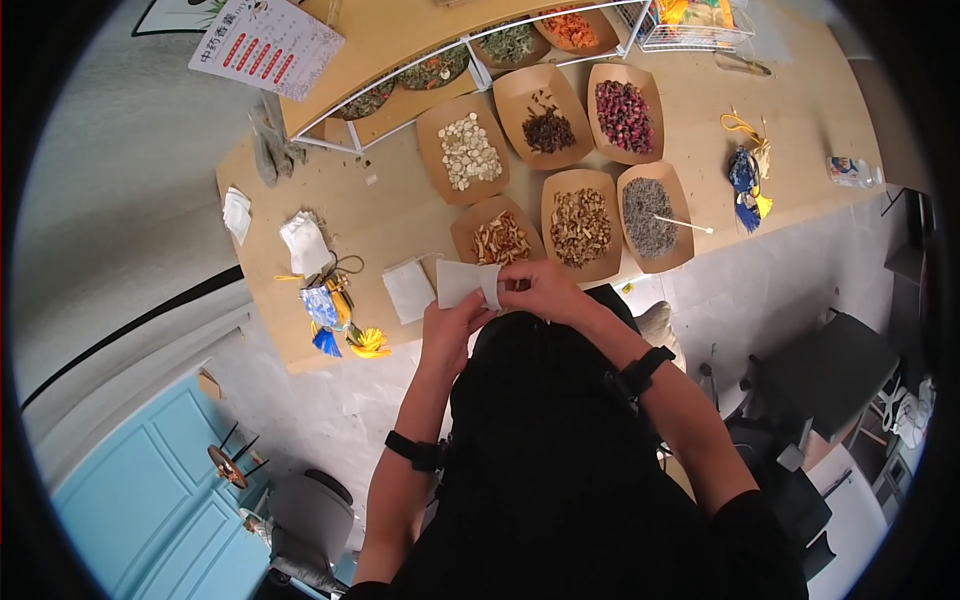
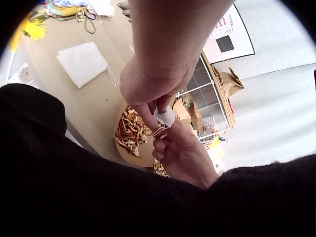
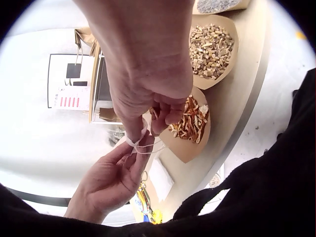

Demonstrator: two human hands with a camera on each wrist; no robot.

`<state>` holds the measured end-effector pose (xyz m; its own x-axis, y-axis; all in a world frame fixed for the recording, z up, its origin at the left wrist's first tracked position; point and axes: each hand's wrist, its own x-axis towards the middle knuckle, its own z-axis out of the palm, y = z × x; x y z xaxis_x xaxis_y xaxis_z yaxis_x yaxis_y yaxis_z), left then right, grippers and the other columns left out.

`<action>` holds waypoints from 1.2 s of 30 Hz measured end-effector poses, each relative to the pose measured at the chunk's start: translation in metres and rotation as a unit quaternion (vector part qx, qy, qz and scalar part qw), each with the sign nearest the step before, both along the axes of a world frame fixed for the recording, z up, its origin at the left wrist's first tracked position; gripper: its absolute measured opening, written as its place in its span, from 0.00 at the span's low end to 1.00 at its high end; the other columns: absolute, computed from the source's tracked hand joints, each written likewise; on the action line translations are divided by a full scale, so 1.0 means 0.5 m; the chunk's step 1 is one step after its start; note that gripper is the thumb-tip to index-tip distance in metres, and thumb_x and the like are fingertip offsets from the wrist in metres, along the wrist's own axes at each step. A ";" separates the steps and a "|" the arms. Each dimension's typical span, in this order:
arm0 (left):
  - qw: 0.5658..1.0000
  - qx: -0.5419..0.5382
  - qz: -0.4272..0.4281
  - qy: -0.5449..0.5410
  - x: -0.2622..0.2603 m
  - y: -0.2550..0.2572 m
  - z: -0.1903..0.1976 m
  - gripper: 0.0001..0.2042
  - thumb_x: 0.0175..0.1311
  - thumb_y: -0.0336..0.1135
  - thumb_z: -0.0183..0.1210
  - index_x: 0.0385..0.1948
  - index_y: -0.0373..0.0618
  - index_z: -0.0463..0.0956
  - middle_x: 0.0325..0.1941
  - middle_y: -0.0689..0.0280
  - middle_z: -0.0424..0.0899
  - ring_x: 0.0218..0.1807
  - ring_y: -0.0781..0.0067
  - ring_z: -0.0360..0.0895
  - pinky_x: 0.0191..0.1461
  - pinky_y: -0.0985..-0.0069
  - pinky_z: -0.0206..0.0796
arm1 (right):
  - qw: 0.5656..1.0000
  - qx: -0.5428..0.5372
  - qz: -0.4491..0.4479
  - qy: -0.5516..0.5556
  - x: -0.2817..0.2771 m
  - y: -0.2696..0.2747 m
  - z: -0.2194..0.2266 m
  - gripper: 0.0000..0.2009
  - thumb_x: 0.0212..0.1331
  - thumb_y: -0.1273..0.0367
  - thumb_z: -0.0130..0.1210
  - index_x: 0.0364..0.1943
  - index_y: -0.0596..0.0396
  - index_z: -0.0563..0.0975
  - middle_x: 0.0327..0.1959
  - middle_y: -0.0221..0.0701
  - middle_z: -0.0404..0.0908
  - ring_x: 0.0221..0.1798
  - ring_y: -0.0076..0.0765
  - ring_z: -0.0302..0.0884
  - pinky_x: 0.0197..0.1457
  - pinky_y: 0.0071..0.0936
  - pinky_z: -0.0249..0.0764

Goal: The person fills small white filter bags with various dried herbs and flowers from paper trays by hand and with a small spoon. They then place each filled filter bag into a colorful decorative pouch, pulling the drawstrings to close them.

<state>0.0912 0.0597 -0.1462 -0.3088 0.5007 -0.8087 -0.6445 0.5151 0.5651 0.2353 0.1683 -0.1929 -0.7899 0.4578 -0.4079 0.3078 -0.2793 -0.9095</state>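
White drawstring pouch of thin, soft cloth (image 1: 460, 284) hangs above the near edge of the pale wooden desk (image 1: 390, 200) in the head view, beside the brown paper tray of reddish-brown dried shavings (image 1: 461, 232); its long axis runs left to right, the right end meeting the right hand (image 1: 546, 290). The left hand (image 1: 452, 332) pinches its lower edge; the right hand's fingers are curled at that end — whether gripping cloth or something else, I cannot tell. The left wrist view shows the pouch foreshortened as a small white patch between the hands. In the right wrist view, loose white cords (image 3: 150, 152) trail from it past the left fingertips — these could snag or tangle, I judge, and a slack left pinch could let the pouch slip or tip.
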 end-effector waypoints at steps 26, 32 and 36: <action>0.993 0.073 0.091 0.023 -0.030 -0.036 0.025 0.19 0.65 0.26 0.57 0.56 0.32 0.66 0.53 0.56 0.76 0.51 0.62 0.79 0.55 0.68 0.77 | 0.971 0.219 -0.068 -0.064 -0.013 0.001 0.059 0.14 0.61 0.65 0.56 0.46 0.60 0.80 0.52 0.43 0.79 0.46 0.53 0.80 0.47 0.37 0.77; 0.993 0.072 0.086 0.039 -0.015 -0.025 0.019 0.18 0.64 0.28 0.59 0.54 0.33 0.70 0.51 0.58 0.78 0.50 0.66 0.79 0.54 0.69 0.77 | 0.986 0.106 -0.041 -0.119 -0.012 0.004 0.041 0.16 0.63 0.61 0.56 0.46 0.60 0.80 0.45 0.39 0.81 0.44 0.38 0.81 0.47 0.31 0.75; 0.994 0.081 0.072 0.032 -0.006 -0.023 0.033 0.17 0.65 0.30 0.59 0.55 0.38 0.69 0.51 0.61 0.78 0.52 0.66 0.79 0.54 0.69 0.75 | 0.991 -0.076 -0.104 -0.043 -0.031 -0.021 0.062 0.14 0.62 0.60 0.59 0.42 0.56 0.82 0.34 0.35 0.83 0.37 0.28 0.79 0.44 0.29 0.74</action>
